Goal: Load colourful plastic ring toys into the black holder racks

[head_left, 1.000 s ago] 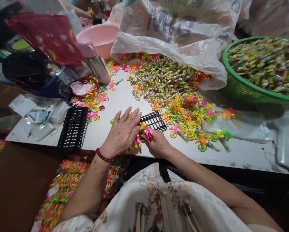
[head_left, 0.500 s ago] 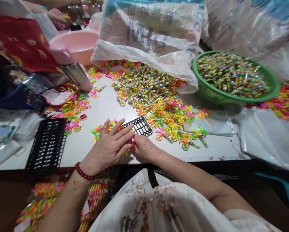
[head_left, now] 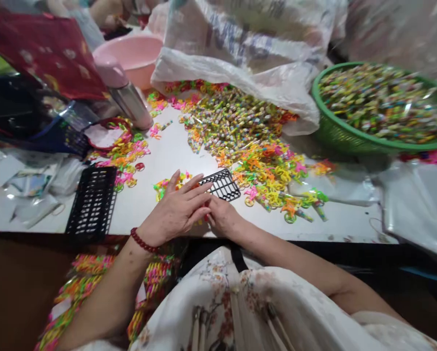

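My left hand [head_left: 178, 210] lies flat with its fingers stretched out over a small cluster of colourful plastic toy pieces [head_left: 167, 183] near the table's front edge. It wears a red bead bracelet. My right hand [head_left: 223, 219] rests beside it with its fingers curled; the fingertips are tucked under my left fingers, so what they pinch is hidden. A small black grid tray [head_left: 223, 184] lies just beyond both hands.
A larger black grid tray [head_left: 92, 201] sits at the left. A heap of bright toy pieces [head_left: 255, 146] spills from a plastic bag [head_left: 240, 63]. There is also a full green basket [head_left: 335, 134] at the right, and a pink basin [head_left: 138, 51], a steel flask [head_left: 128, 97] and a red bag [head_left: 46, 48] at the back left.
The pink and red piece seen in my right fingers a second ago is now covered by my left hand. My hands have closed together; the view shifted.
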Demonstrator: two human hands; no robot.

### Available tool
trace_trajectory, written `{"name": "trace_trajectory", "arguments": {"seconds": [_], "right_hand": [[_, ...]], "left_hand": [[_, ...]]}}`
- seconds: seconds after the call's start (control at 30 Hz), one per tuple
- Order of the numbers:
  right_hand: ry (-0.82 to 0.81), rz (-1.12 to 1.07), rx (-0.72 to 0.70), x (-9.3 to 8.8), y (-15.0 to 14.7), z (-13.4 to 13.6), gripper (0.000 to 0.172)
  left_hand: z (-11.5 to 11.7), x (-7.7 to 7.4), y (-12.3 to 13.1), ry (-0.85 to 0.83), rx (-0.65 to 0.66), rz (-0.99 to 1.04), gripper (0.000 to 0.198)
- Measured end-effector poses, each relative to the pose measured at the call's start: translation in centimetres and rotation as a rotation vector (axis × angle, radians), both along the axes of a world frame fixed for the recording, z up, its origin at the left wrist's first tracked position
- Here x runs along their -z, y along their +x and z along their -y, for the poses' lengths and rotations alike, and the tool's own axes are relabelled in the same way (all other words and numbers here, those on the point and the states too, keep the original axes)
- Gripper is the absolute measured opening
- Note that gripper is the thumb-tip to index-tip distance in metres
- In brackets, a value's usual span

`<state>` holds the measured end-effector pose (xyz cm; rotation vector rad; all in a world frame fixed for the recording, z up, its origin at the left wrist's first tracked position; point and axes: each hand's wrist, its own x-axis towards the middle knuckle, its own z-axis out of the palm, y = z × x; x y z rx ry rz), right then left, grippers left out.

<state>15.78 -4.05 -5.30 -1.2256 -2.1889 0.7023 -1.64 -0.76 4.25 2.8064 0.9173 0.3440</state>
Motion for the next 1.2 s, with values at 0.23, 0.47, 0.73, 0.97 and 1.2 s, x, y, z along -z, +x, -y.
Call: {"name": "trace_trajectory", "arguments": {"seconds": [0.23, 0.47, 0.73, 0.97, 1.2], "right_hand": [[0.017, -0.099, 0.013, -3.0, 4.7, -0.7, 0.021], [0.198, 0.566, 0.341, -5.4, 12.8, -4.3, 0.019], [0.211, 0.631, 0.328, -5.7, 12.3, -5.0, 0.021], [-0.210, -0.204, 0.410, -3.9, 7.2, -5.6, 0.013], [-0.430, -0.515, 0.211, -1.5, 1.2, -7.4, 0.017]], "left_hand": [[-0.1, 0.2, 0.1, 0.079, 0.013, -0.059, 0.031], [-0.7, 0.2, -0.1, 0.162, -0.134, -0.018, 0.044], [-1.3, 0.8, 0.7, 0.106, -0.337, -0.129, 0.048], [-1.4, 0.6, 0.1, 0.054, -0.303, -0.060, 0.057], [-1.5, 0.5, -0.1, -0.021, -0.268, -0.011, 0.061]]}}
